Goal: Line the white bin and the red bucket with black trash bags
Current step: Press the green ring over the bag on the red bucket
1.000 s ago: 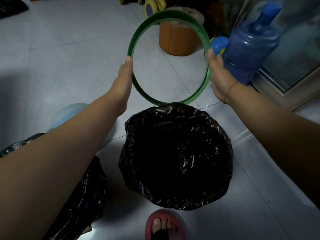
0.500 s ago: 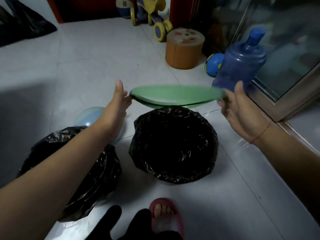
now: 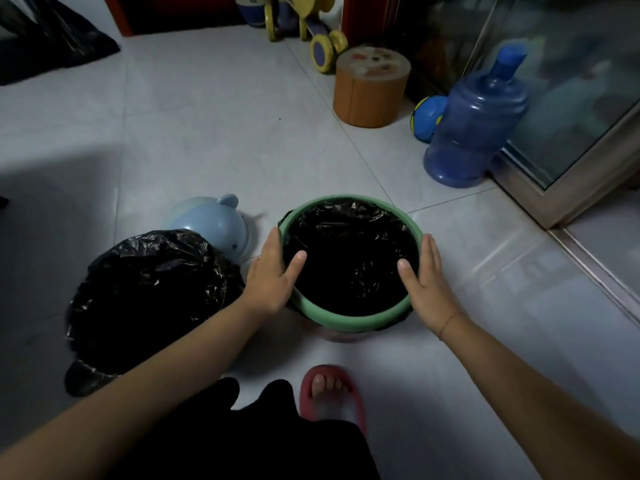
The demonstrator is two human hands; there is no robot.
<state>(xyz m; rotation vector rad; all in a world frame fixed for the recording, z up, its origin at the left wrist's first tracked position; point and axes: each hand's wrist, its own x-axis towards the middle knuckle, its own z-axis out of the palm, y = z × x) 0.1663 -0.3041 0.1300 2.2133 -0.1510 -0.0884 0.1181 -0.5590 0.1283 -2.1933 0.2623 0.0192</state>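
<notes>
A green ring [image 3: 346, 320] sits on the rim of the middle container, over a black trash bag [image 3: 353, 265] that lines the inside. A sliver of reddish wall [image 3: 341, 337] shows below the ring. My left hand [image 3: 273, 275] grips the ring's left side, thumb inside. My right hand [image 3: 427, 282] grips the right side, thumb inside too. To the left stands a second container wrapped in a black trash bag [image 3: 149, 292]; its own colour is hidden.
A light blue lid [image 3: 214, 223] lies on the floor behind the two containers. A blue water jug [image 3: 474, 116], a blue ball [image 3: 426, 117] and an orange round stool [image 3: 370, 88] stand at the back right. A glass door frame [image 3: 568, 199] runs along the right. My red slipper [image 3: 332, 393] is in front.
Both hands lowered the green ring from an upright hold, through level, down onto the bagged rim of the middle container.
</notes>
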